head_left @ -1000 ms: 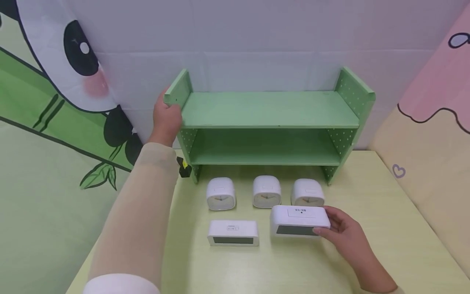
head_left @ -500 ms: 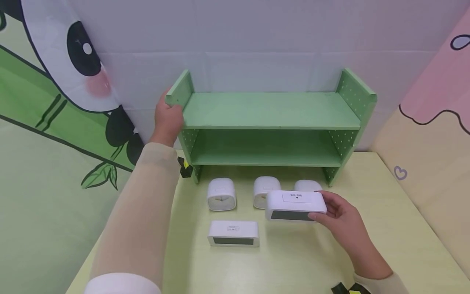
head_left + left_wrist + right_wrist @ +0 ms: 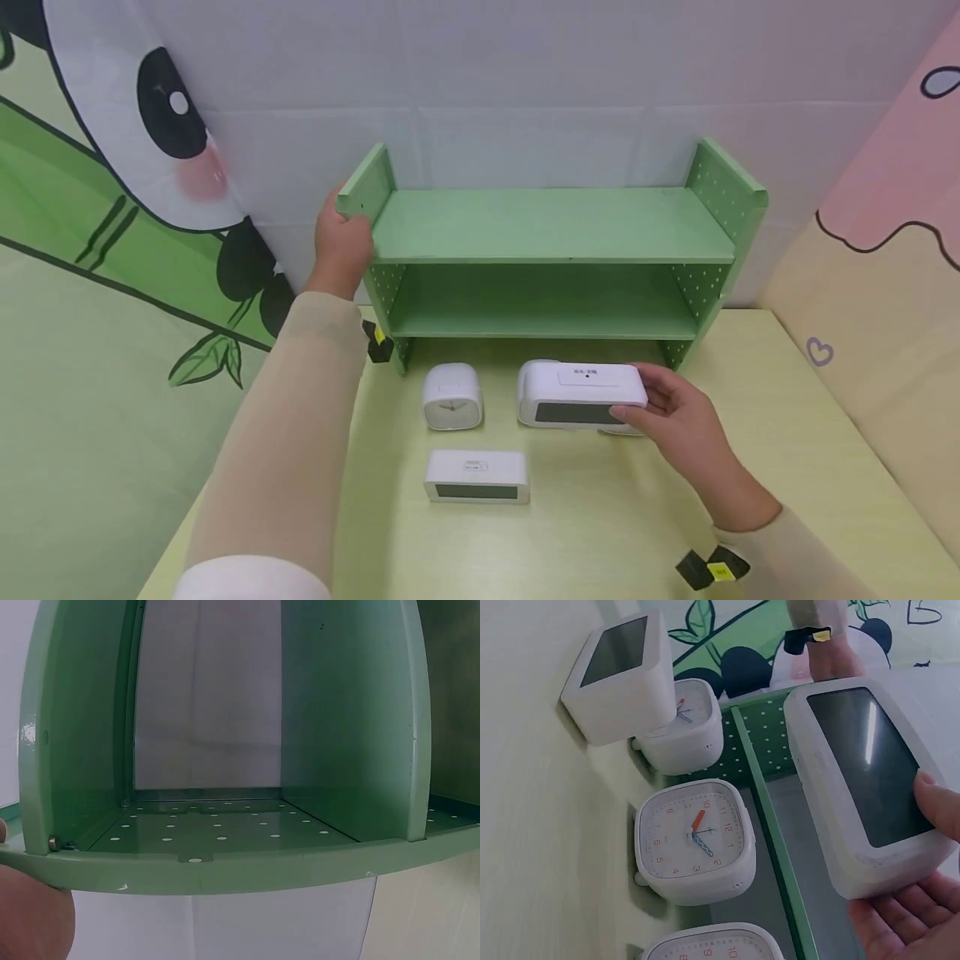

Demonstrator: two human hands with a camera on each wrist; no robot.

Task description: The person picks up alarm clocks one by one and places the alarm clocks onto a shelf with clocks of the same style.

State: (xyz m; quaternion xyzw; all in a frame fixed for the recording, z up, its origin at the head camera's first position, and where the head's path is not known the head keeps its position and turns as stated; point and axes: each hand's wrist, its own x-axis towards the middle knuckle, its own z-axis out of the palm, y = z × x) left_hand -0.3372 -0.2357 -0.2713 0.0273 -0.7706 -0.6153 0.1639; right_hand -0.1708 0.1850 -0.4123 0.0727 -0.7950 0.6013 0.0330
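My left hand [image 3: 341,246] grips the upper left side panel of a green two-tier shelf [image 3: 555,225]; its thumb [image 3: 34,919] shows in the left wrist view. Between thumb and fingers, my right hand [image 3: 686,437] holds a white digital clock [image 3: 588,392] by its right end, dark screen [image 3: 866,765] facing me. That clock is raised off the table, in front of the shelf, and hides most of two white analog alarm clocks in the head view. The right wrist view shows the middle alarm clock [image 3: 694,840] and part of the right one [image 3: 716,946].
A third alarm clock [image 3: 452,396] stands on the pale table [image 3: 600,542] before the shelf's left part. Nearer me lies another white digital clock [image 3: 476,475]. Behind the shelf is a cloth-like wall [image 3: 525,75]; printed panels flank both sides.
My right hand has carried the digital clock up and leftward, from in front of the right alarm clock toward the shelf. The left hand keeps its grip on the side panel.
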